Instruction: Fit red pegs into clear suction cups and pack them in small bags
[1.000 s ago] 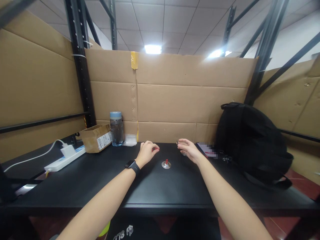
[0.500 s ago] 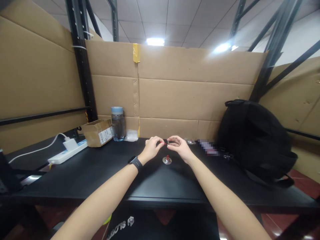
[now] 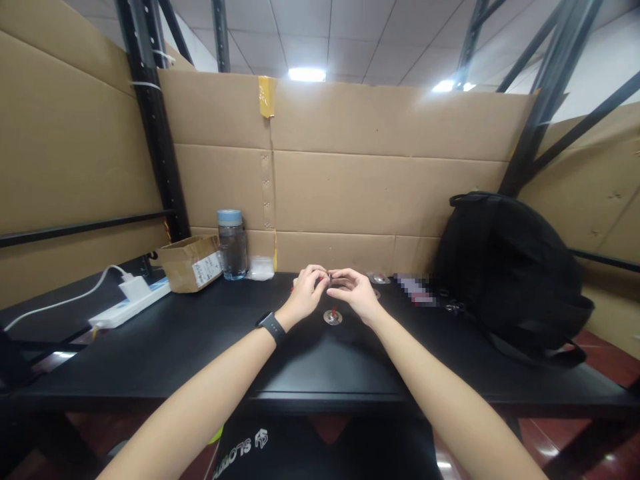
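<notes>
Now, half-curled, the left hand (image 3: 306,295) pinches a small red bit (image 3: 321,280), the right hand (image 3: 359,296) a thin, upright, shiny piece (image 3: 329,281)

Left wrist: black watch (image 3: 265,321), dark rounded-rectangular face, smooth black band (image 3: 275,329) | left hand (image 3: 306,297): bare, ungloved | right hand (image 3: 357,297): bare | both forearms (image 3: 213,397): bare to the lower picture edge
</notes>
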Motion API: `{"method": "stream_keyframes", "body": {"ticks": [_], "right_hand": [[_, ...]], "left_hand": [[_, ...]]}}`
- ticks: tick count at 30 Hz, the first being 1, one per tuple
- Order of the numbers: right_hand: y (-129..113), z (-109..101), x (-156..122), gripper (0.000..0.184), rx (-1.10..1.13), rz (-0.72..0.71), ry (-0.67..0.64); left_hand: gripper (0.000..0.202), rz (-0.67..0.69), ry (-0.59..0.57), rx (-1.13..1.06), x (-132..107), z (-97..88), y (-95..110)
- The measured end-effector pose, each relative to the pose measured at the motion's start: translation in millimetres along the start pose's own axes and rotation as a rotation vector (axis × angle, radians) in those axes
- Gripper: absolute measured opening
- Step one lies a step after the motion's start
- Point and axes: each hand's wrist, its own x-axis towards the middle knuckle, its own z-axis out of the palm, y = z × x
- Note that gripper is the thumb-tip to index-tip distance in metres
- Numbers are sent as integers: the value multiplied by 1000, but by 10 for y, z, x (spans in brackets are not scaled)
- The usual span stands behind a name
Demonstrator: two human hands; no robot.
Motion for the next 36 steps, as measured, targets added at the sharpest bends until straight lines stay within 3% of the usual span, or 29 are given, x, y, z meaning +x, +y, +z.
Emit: {"method": "stream_keyframes", "body": {"ticks": [9, 18, 36], "right_hand": [[-2, 21, -10, 40, 21, 0, 10], [20, 20, -19, 47, 25, 26, 71], [105, 32, -4, 33, -87, 33, 59]], "left_hand": [[18, -5, 54, -201, 23, 98, -78], [16, -18, 44, -168, -13, 151, -88], [3, 126, 83, 230, -60, 17, 52]]}}
